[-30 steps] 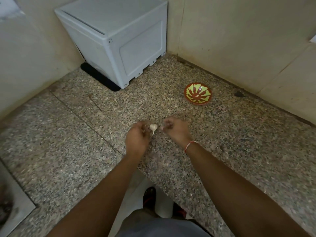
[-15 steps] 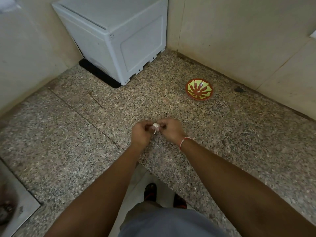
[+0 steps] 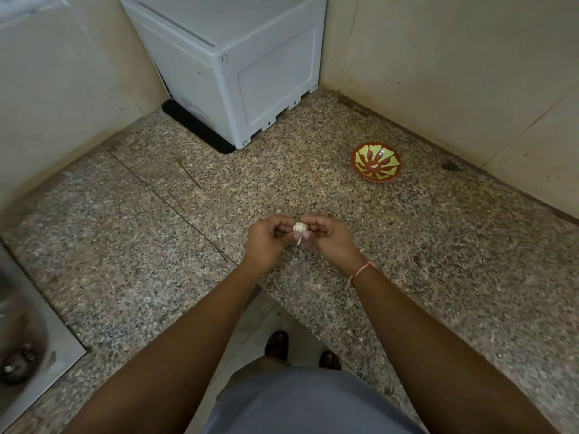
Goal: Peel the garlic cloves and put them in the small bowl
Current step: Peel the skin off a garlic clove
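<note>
A small white garlic bulb [image 3: 299,227] with a thin stalk pointing down is held above the speckled granite counter [image 3: 156,245]. My left hand [image 3: 266,242] pinches it from the left, and my right hand [image 3: 329,238] pinches it from the right, fingertips of both curled round it. The small bowl [image 3: 376,162], red with a green pattern, stands on the counter to the far right of my hands, near the wall. Nothing shows inside it.
A white box-like appliance [image 3: 232,64] stands in the back corner on a black mat. A steel sink [image 3: 22,333] is set in the counter at the left. Tiled walls close the back and right. The counter's front edge runs below my wrists.
My two hands came together on the garlic; a second ago the right hand was just apart from it. The bulb's stalk still points down.
</note>
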